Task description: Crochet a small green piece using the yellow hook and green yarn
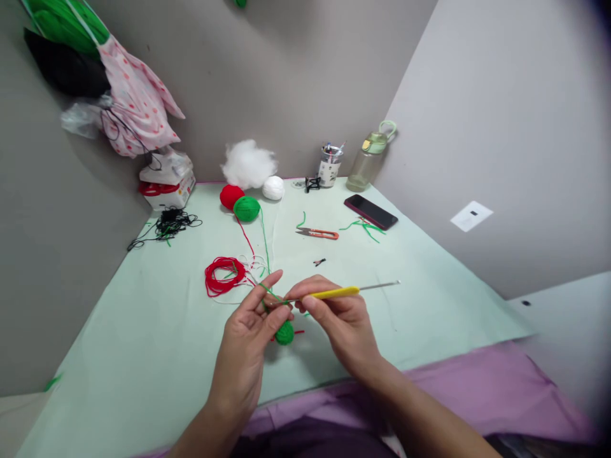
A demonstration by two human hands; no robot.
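Observation:
My left hand (255, 321) pinches a small green crochet piece (285, 333), which hangs below the fingertips with a rounded end. Green yarn runs over my raised left index finger and back to a green yarn ball (247, 208). In my right hand (337, 318) is a crochet hook with a yellow handle (334, 292), gripped like a pencil. One metal end of the hook meets the green yarn at my left fingertips, and the other points right. A short red strand shows beside the green piece. Fingers hide the exact stitches.
Behind my hands lie a red yarn coil (224, 277), orange-handled thread snips (317, 234) and a phone (371, 212). Farther back are red (231, 196) and white yarn balls (273, 187), white stuffing (249, 163), a pen cup (329, 166) and a bottle (367, 159). Black yarn (169, 224) lies left.

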